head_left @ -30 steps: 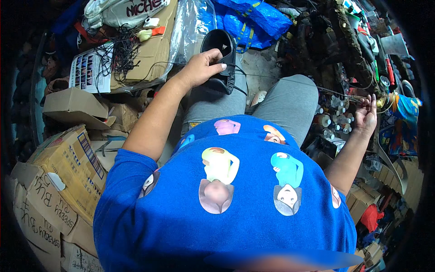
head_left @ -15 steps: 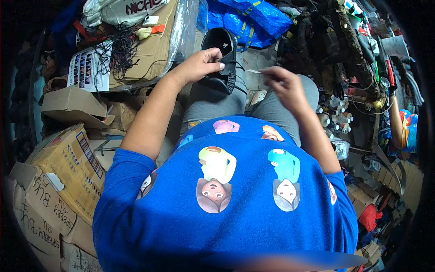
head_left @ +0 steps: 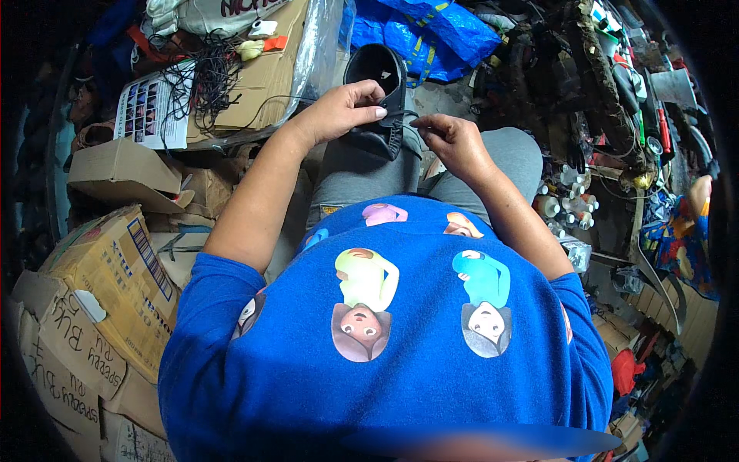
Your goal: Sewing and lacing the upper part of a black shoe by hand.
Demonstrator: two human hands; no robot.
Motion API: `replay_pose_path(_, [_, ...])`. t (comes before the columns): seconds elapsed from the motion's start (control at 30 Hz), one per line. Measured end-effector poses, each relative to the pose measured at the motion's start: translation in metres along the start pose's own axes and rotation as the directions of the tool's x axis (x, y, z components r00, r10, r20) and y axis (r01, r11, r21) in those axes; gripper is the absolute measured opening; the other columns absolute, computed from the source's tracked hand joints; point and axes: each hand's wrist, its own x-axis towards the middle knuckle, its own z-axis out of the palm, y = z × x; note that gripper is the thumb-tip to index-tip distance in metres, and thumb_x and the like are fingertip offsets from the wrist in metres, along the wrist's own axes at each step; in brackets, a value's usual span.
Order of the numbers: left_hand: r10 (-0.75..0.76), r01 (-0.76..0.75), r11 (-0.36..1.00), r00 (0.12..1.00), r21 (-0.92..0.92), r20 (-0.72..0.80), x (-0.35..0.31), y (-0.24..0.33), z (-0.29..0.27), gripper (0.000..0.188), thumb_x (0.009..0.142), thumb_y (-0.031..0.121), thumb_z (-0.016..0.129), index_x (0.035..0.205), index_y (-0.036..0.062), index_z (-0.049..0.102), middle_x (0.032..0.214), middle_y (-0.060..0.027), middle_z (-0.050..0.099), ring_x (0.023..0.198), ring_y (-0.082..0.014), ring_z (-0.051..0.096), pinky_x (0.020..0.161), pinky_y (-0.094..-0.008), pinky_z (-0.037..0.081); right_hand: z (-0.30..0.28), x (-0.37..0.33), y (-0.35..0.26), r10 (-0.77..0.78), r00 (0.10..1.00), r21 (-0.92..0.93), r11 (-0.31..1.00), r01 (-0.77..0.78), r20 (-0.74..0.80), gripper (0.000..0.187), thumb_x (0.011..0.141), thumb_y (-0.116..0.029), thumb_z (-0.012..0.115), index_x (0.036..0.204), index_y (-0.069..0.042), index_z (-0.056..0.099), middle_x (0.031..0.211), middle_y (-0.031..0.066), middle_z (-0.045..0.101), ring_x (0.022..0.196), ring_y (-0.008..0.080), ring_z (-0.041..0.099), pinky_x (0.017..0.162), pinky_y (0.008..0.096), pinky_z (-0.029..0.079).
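A black shoe rests on my left thigh, its opening facing up and away from me. My left hand is closed on the shoe's side edge, thumb and fingers pinching the rim near the lacing. Black shoelace loops out from the shoe's right side. Just right of the shoe, my right hand is closed in a pinch, its fingertips at the end of the lace loop. Any small tip between those fingers is hidden.
Left of me are cardboard boxes, a printed sheet and a tangle of black cords. A blue bag lies beyond the shoe. Small bottles stand right of my knee. Another person's hand shows at far right.
My right hand has moved left toward the shoe, and the thin pale piece at its fingertips no longer shows. My left hand keeps its hold. The other person's arm at right has shifted.
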Motion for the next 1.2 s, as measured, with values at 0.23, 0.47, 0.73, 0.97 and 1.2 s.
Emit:
replay_pose_path(0.23, [0.165,-0.190,0.942,0.980,0.277,0.109,-0.006,0.013,-0.005,0.033,0.080,0.007,0.057,0.112,0.0086,0.062,0.110,-0.0068,0.055,0.111,-0.0180,0.049,0.100,-0.0302,0.034,-0.001,-0.003,0.013,0.072,0.994,0.367,0.925,-0.096,0.078,0.017,0.087,-0.006,0.056,0.102,0.000,0.063,0.077,-0.0005,0.060,0.065,0.0059,0.050,0.060,0.0224,0.044])
replay_pose_path(0.47, [0.147,-0.172,0.930,0.984,0.324,0.099,-0.005,0.014,-0.003,0.047,0.069,0.001,0.048,0.111,0.0130,0.065,0.121,-0.0097,0.047,0.119,-0.0234,0.042,0.104,-0.0321,0.030,-0.003,-0.006,0.007,0.070,0.996,0.351,0.933,-0.085,0.055,0.017,0.087,-0.007,0.057,0.102,-0.001,0.063,0.077,0.0005,0.060,0.065,0.0069,0.051,0.061,0.0227,0.044])
replay_pose_path(0.73, [0.152,-0.174,0.934,0.984,0.312,0.095,-0.005,0.017,-0.001,0.047,0.067,0.001,0.047,0.108,0.0126,0.066,0.120,-0.0089,0.047,0.119,-0.0231,0.043,0.104,-0.0312,0.030,0.000,-0.004,0.016,0.096,0.988,0.433,0.890,-0.141,0.125,0.016,0.088,-0.008,0.058,0.102,-0.002,0.061,0.079,-0.0019,0.058,0.069,0.0064,0.050,0.063,0.0216,0.042])
replay_pose_path(0.97, [0.145,-0.162,0.935,0.986,0.314,0.077,-0.007,0.016,-0.001,0.048,0.065,0.001,0.046,0.108,0.0116,0.066,0.121,-0.0092,0.048,0.119,-0.0234,0.043,0.105,-0.0314,0.030,0.005,-0.003,0.017,0.096,0.988,0.444,0.885,-0.139,0.117,0.015,0.088,-0.007,0.058,0.101,-0.002,0.062,0.078,-0.0003,0.058,0.066,0.0068,0.050,0.061,0.0215,0.042])
replay_pose_path(1.2, [0.134,-0.149,0.939,0.989,0.311,0.069,-0.007,0.011,-0.005,0.050,0.065,0.000,0.047,0.109,0.0126,0.066,0.123,-0.0099,0.049,0.120,-0.0233,0.042,0.105,-0.0322,0.029,0.003,0.000,0.018,0.078,0.988,0.463,0.877,-0.130,0.130,0.014,0.087,-0.007,0.058,0.100,-0.002,0.062,0.079,-0.0002,0.059,0.067,0.0070,0.051,0.061,0.0218,0.043])
